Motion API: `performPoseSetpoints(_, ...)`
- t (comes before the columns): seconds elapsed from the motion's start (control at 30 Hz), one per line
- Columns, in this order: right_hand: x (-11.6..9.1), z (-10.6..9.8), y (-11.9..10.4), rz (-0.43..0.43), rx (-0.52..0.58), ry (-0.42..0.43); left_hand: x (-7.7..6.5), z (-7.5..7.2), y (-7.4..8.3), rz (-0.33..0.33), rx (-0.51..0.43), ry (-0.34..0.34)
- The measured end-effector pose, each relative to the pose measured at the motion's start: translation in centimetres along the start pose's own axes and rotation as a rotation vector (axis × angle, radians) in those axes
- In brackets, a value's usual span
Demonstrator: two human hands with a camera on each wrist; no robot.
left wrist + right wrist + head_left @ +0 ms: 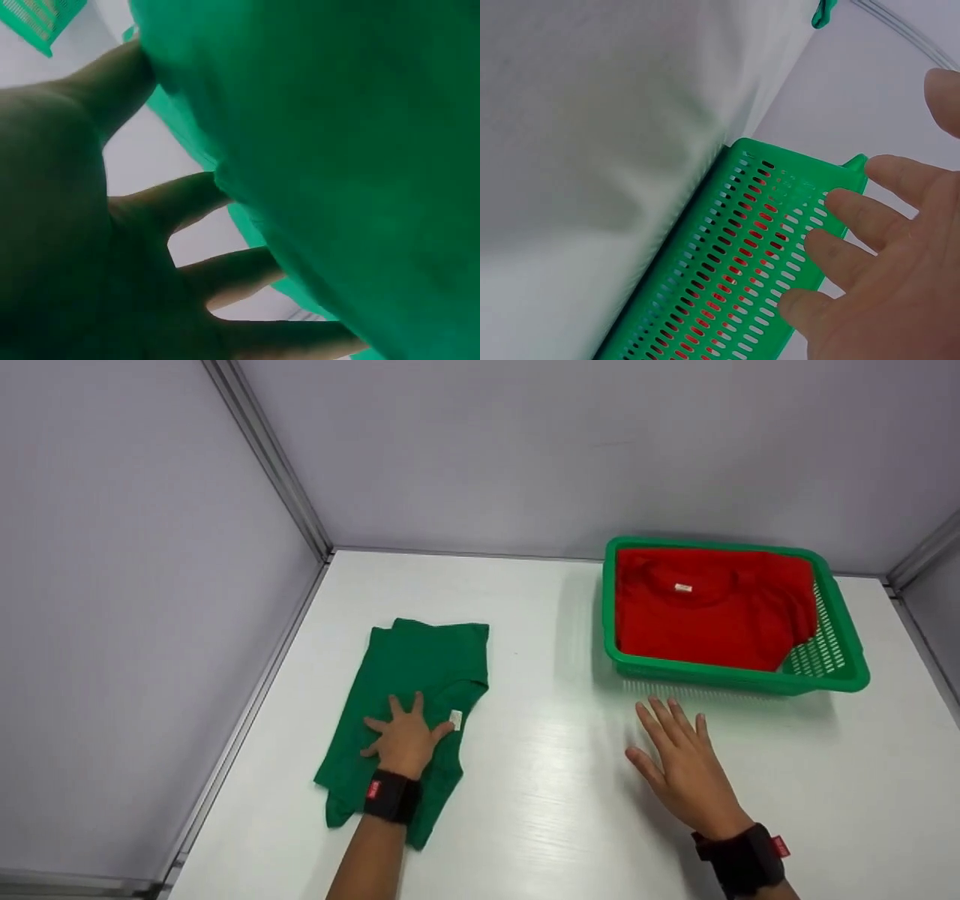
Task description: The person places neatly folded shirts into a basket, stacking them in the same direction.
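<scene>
A green T-shirt [435, 656], folded with overlapping layers, lies on the left side of the white table. On top of it rests my left hand [405, 742], fingers spread, with the thumb beside the white neck label [456, 721]. In the left wrist view, green cloth [322, 150] covers those fingertips. My right hand [690, 780] is held over the table with straight fingers and nothing in it, just in front of a green plastic basket [611, 607]. Inside the basket sits a folded red shirt [697, 634], its collar and white label facing up.
The white tabletop [540, 780] spans between the shirt and the basket. Pale panels stand behind it [480, 457] and along the left [135, 622], joined by a grey metal corner post [270, 457]. Slotted walls of the basket show in the right wrist view.
</scene>
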State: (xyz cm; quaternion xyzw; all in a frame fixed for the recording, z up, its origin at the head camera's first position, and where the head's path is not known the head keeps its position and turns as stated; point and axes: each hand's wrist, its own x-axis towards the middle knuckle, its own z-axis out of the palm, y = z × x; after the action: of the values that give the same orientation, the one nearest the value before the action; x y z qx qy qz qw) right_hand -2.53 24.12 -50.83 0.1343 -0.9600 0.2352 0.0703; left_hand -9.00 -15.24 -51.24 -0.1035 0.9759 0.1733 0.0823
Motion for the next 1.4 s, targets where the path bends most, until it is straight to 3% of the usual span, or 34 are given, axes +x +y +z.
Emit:
performPoseSetpoints(0.17,0.0,0.1,0.0,0.013,0.013,-0.018,-0.2,0.2,-0.1,0.027,0.034,0.000)
performPoseSetpoints(0.4,0.1,0.6,-0.4,0.002,0.000,-0.037,-1.0,0.6,-0.5,0.177,0.012,-0.035)
performPoseSetpoints(0.77,0.5,1.3,-1.1,-0.005,0.001,-0.107,-1.4,0.2,-0.2,0.416,-0.015,-0.199)
performPoseSetpoints(0.93,1.4,1.8,-2.0,-0.051,-0.016,-0.132,-1.6,0.1,0.6,0.519,-0.039,-0.293)
performPoseSetpoints(1.1,3.2,2.5,-4.0,-0.130,-0.029,-0.184,-1.9,0.0,1.6,0.591,0.000,-0.357)
performPoseSetpoints(1.2,5.0,3.2,-6.1,-0.202,-0.054,-0.240,-2.3,-0.1,1.9,0.591,0.004,-0.319)
performPoseSetpoints(1.3,7.1,4.2,-8.3,-0.284,-0.079,-0.303,-3.1,0.1,2.2,0.556,0.009,-0.204)
performPoseSetpoints(1.4,9.0,5.3,-9.9,-0.361,-0.103,-0.359,-3.9,0.2,2.6,0.472,0.025,-0.091)
